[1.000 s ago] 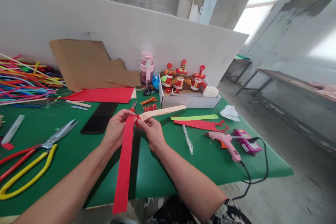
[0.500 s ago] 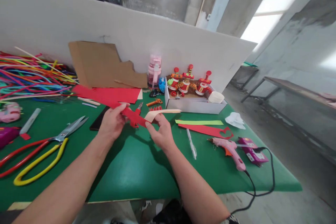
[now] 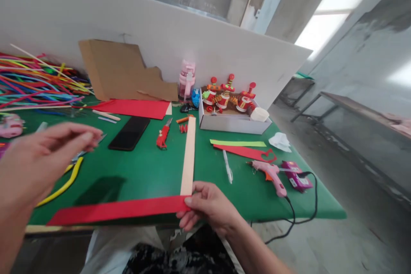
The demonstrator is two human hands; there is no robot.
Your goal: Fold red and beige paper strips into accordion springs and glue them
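My right hand point(image 3: 205, 207) pinches the place where a red paper strip point(image 3: 128, 208) and a pale strip point(image 3: 188, 158) meet at a corner, above the front edge of the table. The red strip stretches out to the left; the pale one points away from me. Off to the left, my left hand point(image 3: 64, 154) is slightly blurred, its thumb and fingertips together and nothing visible in them. It hangs over the large scissors point(image 3: 69, 184), hiding most of them; part of a yellow handle shows.
On the green table point(image 3: 144, 171) lie a black phone point(image 3: 129, 133), a red utility knife point(image 3: 163, 135), a pen point(image 3: 227, 167) and a pink glue gun point(image 3: 271, 173) with a cord. A white box point(image 3: 234, 125) holds three red figures. Pipe cleaners point(image 3: 35, 79) lie piled at left.
My left hand has let go of the red strip and moved left over the scissors. My right hand has drawn both strips nearer to me, with the pale one turned to point away.
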